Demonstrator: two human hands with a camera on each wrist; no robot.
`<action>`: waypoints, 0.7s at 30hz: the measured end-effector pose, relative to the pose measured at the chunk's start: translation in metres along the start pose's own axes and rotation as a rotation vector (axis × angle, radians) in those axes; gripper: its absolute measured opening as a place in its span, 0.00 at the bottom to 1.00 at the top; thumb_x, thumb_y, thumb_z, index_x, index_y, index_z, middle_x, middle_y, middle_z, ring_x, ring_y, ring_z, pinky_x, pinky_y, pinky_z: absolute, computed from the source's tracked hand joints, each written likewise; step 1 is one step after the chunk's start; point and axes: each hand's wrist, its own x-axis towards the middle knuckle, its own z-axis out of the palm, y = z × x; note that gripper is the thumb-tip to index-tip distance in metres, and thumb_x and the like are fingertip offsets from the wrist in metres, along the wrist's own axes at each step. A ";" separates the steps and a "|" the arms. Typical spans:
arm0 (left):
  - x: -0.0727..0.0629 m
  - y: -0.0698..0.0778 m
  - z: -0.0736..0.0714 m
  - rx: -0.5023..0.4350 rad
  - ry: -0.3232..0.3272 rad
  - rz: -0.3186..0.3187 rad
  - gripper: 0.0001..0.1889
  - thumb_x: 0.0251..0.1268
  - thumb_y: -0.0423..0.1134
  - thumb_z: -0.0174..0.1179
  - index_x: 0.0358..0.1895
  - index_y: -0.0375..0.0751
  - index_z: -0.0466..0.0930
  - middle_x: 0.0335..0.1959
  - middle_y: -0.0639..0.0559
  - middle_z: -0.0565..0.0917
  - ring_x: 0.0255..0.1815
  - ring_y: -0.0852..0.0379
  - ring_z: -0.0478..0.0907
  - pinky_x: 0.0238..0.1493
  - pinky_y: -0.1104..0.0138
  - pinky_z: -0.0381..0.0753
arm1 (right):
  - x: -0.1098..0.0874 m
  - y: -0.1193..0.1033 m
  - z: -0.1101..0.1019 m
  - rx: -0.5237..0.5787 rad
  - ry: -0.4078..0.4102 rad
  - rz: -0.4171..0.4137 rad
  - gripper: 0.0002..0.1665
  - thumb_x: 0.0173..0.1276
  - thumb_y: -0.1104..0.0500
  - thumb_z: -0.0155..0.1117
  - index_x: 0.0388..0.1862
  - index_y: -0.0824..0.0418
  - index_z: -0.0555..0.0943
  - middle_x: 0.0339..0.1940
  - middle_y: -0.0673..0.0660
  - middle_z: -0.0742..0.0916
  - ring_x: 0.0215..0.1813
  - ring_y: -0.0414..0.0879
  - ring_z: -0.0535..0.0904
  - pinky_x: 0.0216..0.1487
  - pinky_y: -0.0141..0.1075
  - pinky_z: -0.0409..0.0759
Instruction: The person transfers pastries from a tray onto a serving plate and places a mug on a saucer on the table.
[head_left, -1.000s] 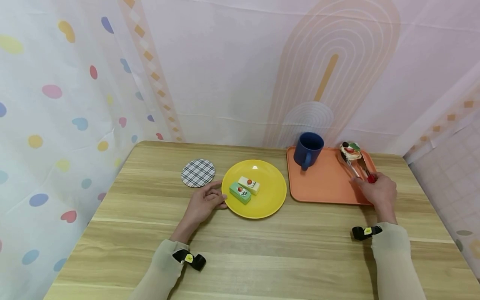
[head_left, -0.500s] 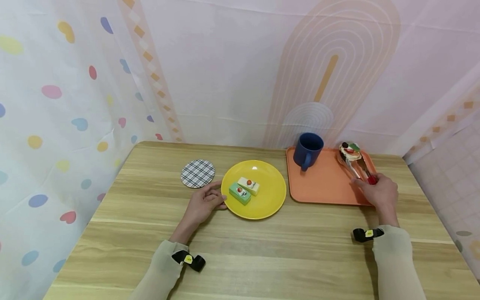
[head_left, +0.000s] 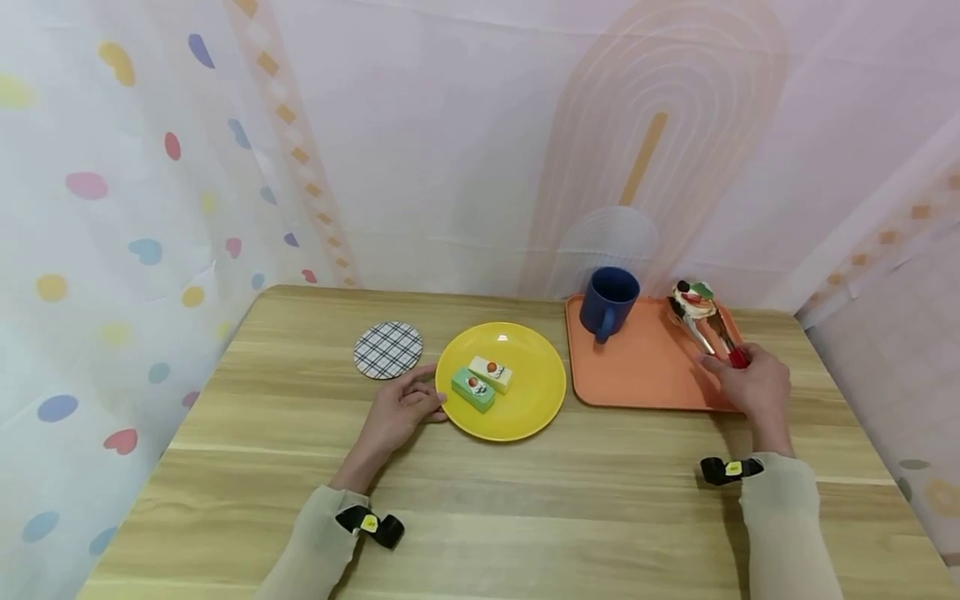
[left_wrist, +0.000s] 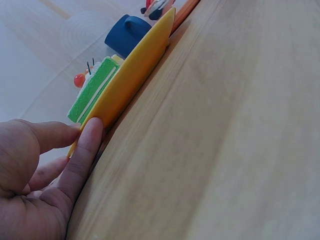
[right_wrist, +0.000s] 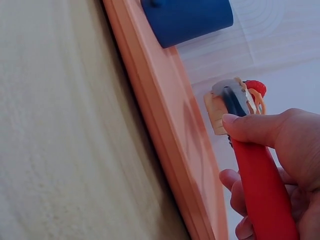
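My left hand (head_left: pixel 396 412) pinches the near-left rim of a yellow plate (head_left: pixel 536 392), thumb above and fingers below, clear in the left wrist view. On the plate lie two small cake slices side by side, a green one (head_left: pixel 472 392) and a pale yellow one (head_left: pixel 497 375), both topped with cream and a red berry. My right hand (head_left: pixel 753 387) grips tongs (right_wrist: pixel 265 190) by their red handle, thumb along the top. Between the tong tips is a cream-topped cake (head_left: pixel 697 304) with fruit and a green leaf, over the far right part of an orange tray (head_left: pixel 637 375).
A dark blue mug (head_left: pixel 609 300) stands at the tray's far left corner, handle toward me. Left of the plate, a checked round coaster (head_left: pixel 388 350) lies on the wooden table (head_left: pixel 525 517). A patterned cloth backdrop (head_left: pixel 450 150) rises behind the table's far edge.
The head view has shifted a little, so everything sits slightly further left in it. Both hands keep their holds, on the plate's rim and on the tongs.
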 end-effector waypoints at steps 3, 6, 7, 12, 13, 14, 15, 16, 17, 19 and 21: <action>0.000 0.001 0.000 -0.002 -0.007 0.010 0.29 0.71 0.29 0.62 0.74 0.41 0.69 0.45 0.40 0.81 0.38 0.58 0.88 0.45 0.63 0.95 | 0.000 -0.002 -0.001 -0.003 0.004 -0.004 0.49 0.71 0.36 0.64 0.69 0.77 0.70 0.59 0.76 0.79 0.53 0.66 0.76 0.34 0.36 0.77; 0.001 0.001 0.000 0.001 -0.008 0.014 0.29 0.71 0.28 0.63 0.74 0.40 0.69 0.45 0.40 0.81 0.37 0.58 0.88 0.44 0.63 0.94 | 0.000 -0.004 -0.003 -0.005 -0.004 0.000 0.51 0.71 0.35 0.63 0.70 0.77 0.68 0.60 0.76 0.79 0.52 0.65 0.75 0.34 0.35 0.75; 0.001 0.001 0.000 -0.001 -0.006 0.012 0.29 0.71 0.28 0.63 0.74 0.40 0.69 0.45 0.40 0.81 0.37 0.58 0.88 0.44 0.63 0.94 | 0.000 -0.005 -0.004 -0.002 -0.006 0.000 0.51 0.71 0.34 0.63 0.70 0.77 0.68 0.59 0.76 0.79 0.52 0.64 0.75 0.34 0.35 0.75; 0.000 0.001 0.000 -0.001 -0.002 0.006 0.29 0.71 0.28 0.63 0.74 0.39 0.69 0.45 0.39 0.81 0.37 0.59 0.87 0.44 0.64 0.94 | -0.004 -0.008 -0.003 0.008 0.011 -0.021 0.46 0.70 0.35 0.65 0.65 0.75 0.73 0.53 0.73 0.81 0.48 0.62 0.76 0.30 0.32 0.75; -0.001 0.001 0.000 -0.001 -0.002 0.007 0.29 0.71 0.28 0.63 0.74 0.39 0.69 0.45 0.39 0.81 0.37 0.59 0.87 0.44 0.64 0.94 | -0.005 -0.009 -0.003 0.011 0.017 -0.027 0.45 0.70 0.35 0.65 0.64 0.74 0.74 0.52 0.73 0.82 0.47 0.61 0.77 0.30 0.32 0.75; -0.001 0.001 0.000 0.001 -0.002 0.009 0.29 0.71 0.28 0.63 0.74 0.38 0.69 0.45 0.39 0.81 0.37 0.59 0.87 0.44 0.64 0.94 | -0.005 -0.010 -0.003 0.010 0.023 -0.035 0.44 0.70 0.36 0.66 0.63 0.74 0.74 0.51 0.72 0.82 0.47 0.62 0.77 0.30 0.33 0.75; -0.001 0.001 0.000 0.003 -0.002 0.011 0.29 0.71 0.28 0.63 0.74 0.38 0.69 0.45 0.39 0.81 0.37 0.59 0.87 0.44 0.64 0.94 | -0.006 -0.011 -0.003 0.012 0.027 -0.039 0.44 0.70 0.36 0.66 0.62 0.74 0.75 0.51 0.72 0.82 0.48 0.62 0.77 0.31 0.33 0.74; -0.001 0.001 0.000 0.005 -0.003 0.012 0.29 0.71 0.28 0.63 0.74 0.38 0.69 0.45 0.39 0.81 0.37 0.59 0.87 0.44 0.64 0.94 | -0.007 -0.012 -0.003 0.012 0.033 -0.043 0.43 0.69 0.36 0.66 0.61 0.74 0.75 0.50 0.72 0.83 0.48 0.62 0.77 0.32 0.34 0.74; -0.001 0.001 0.000 0.004 -0.002 0.012 0.29 0.71 0.28 0.63 0.74 0.38 0.69 0.45 0.39 0.81 0.37 0.58 0.87 0.44 0.64 0.94 | -0.007 -0.013 -0.003 0.011 0.038 -0.047 0.43 0.69 0.36 0.66 0.60 0.74 0.76 0.50 0.72 0.83 0.48 0.62 0.76 0.32 0.34 0.73; -0.002 0.001 0.000 0.004 -0.002 0.011 0.29 0.71 0.28 0.63 0.73 0.39 0.69 0.45 0.38 0.81 0.37 0.58 0.87 0.44 0.64 0.94 | -0.009 -0.015 -0.003 0.011 0.050 -0.056 0.41 0.69 0.36 0.67 0.58 0.73 0.77 0.48 0.71 0.83 0.47 0.62 0.76 0.33 0.35 0.72; -0.002 0.002 0.000 0.004 -0.003 0.010 0.29 0.71 0.28 0.62 0.73 0.39 0.69 0.45 0.38 0.81 0.37 0.58 0.87 0.44 0.64 0.94 | -0.010 -0.017 -0.003 0.012 0.063 -0.064 0.39 0.68 0.36 0.68 0.54 0.72 0.79 0.45 0.69 0.84 0.45 0.60 0.76 0.32 0.35 0.72</action>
